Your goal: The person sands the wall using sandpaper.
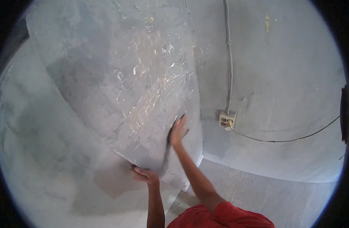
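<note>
My right hand (178,131) is pressed toward a grey, patchily coated wall surface (159,83). Its fingers close over a dark, flat tool (170,136), whose thin edges show past the hand; I cannot make out its exact kind. Lower and to the left, my left hand (144,175) is closed beside the lower edge of that surface, thumb on top. Something dark shows at its fingertips, mostly hidden, and I cannot tell what it is. Glossy ridges and pale flecks run across the coating above my hands.
On the adjoining wall at right, a socket box (227,120) hangs below a vertical conduit (230,60). A thin cable (278,141) runs from it to a dark object (345,114) at the right edge. A grey floor (239,182) lies below.
</note>
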A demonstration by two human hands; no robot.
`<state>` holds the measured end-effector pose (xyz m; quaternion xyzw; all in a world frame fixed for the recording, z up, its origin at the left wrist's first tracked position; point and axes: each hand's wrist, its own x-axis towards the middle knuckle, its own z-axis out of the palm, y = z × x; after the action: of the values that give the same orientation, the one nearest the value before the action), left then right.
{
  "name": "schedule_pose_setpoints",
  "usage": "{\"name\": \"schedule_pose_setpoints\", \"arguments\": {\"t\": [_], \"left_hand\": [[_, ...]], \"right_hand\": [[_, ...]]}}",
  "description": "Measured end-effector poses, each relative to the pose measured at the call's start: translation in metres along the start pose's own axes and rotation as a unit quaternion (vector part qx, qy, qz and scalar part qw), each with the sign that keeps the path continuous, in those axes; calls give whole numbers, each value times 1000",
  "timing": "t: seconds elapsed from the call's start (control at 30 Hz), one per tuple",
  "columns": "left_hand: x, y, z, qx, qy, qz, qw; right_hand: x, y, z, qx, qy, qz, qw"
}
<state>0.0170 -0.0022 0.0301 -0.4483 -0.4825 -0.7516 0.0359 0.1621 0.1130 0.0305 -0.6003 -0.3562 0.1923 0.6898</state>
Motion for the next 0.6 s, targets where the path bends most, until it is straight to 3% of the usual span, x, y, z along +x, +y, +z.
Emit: {"name": "schedule_pose_setpoints", "arguments": {"t": [0.1, 0.2, 0.27, 0.3, 0.37, 0.47, 0.6], "left_hand": [[2, 12, -1, -20, 16, 6, 1000], [-3, 4, -12, -6, -38, -17, 999], [-3, 7, -9, -16, -14, -38, 999], [-1, 12, -5, -20, -14, -37, 999], [-1, 20, 0, -15, 41, -52, 998], [-10, -4, -6, -60, 43, -84, 994], [-14, -12, -11, -47, 68, -109, 991]], "right_hand": [[93, 35, -10, 48, 20, 45, 998], [113, 64, -1, 32, 20, 60, 997], [46, 46, -6, 5, -20, -49, 999], [-2, 19, -10, -65, -37, -54, 996], [-69, -9, -11, 9, -53, -114, 992], [-14, -7, -7, 8, -13, -92, 996], [125, 33, -11, 39, -5, -42, 998]]}}
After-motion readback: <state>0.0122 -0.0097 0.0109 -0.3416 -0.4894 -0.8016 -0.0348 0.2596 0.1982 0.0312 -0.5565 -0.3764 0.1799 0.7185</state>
